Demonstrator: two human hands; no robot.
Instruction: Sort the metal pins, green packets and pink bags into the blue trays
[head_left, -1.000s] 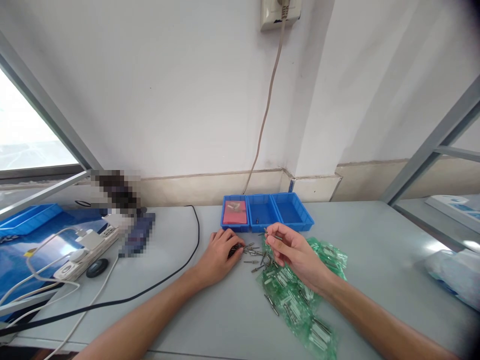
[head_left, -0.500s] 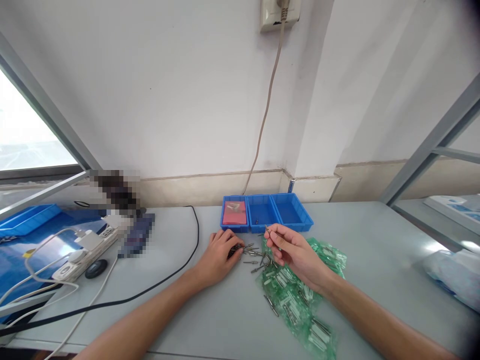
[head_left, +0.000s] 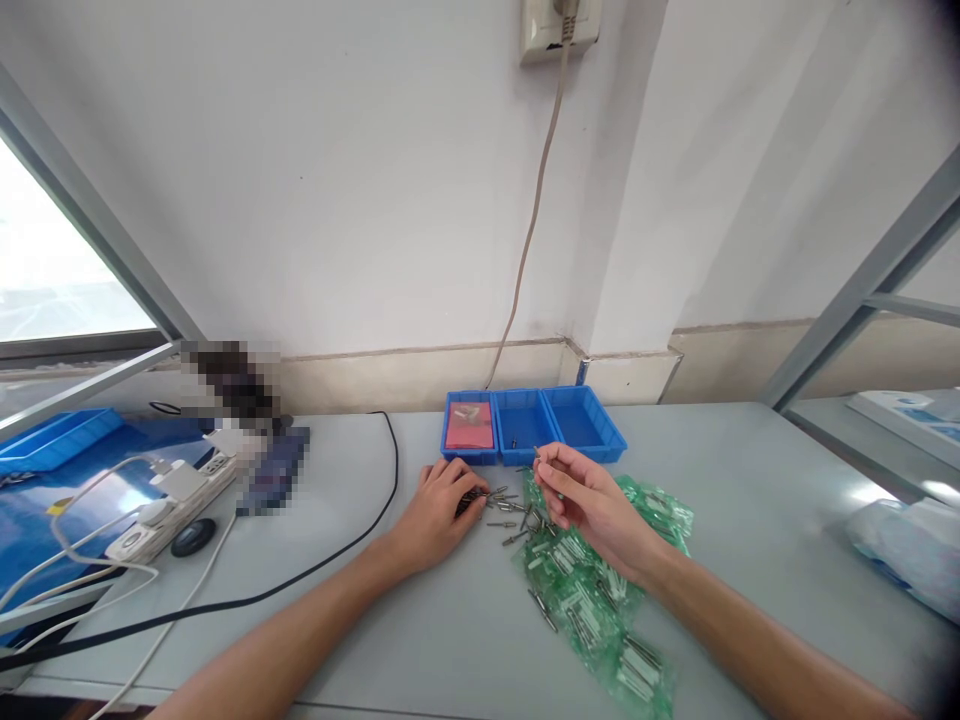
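My left hand (head_left: 439, 515) rests on the table with its fingers curled round a cluster of small metal pins (head_left: 469, 498). Just right of it, loose metal pins (head_left: 504, 506) lie scattered on the grey surface. My right hand (head_left: 589, 497) is raised over green plastic bags (head_left: 581, 610), pinching one small metal pin (head_left: 536, 454) between thumb and fingertips; most of that pin is hidden. Bundles of similar pins and pale sleeves show through the bags. Another pin (head_left: 543, 610) lies at the bags' left edge.
Three blue bins stand behind my hands: the left bin (head_left: 445, 440) holds a red card, the middle bin (head_left: 523, 412) a small metal piece, and the right bin (head_left: 581, 415) is beside it. A black cable (head_left: 322, 560) crosses the table's left side near a power strip (head_left: 172, 505).
The pin in my right fingertips has turned slightly, and the fingers have shifted a little up and right. My left hand stays where it was.
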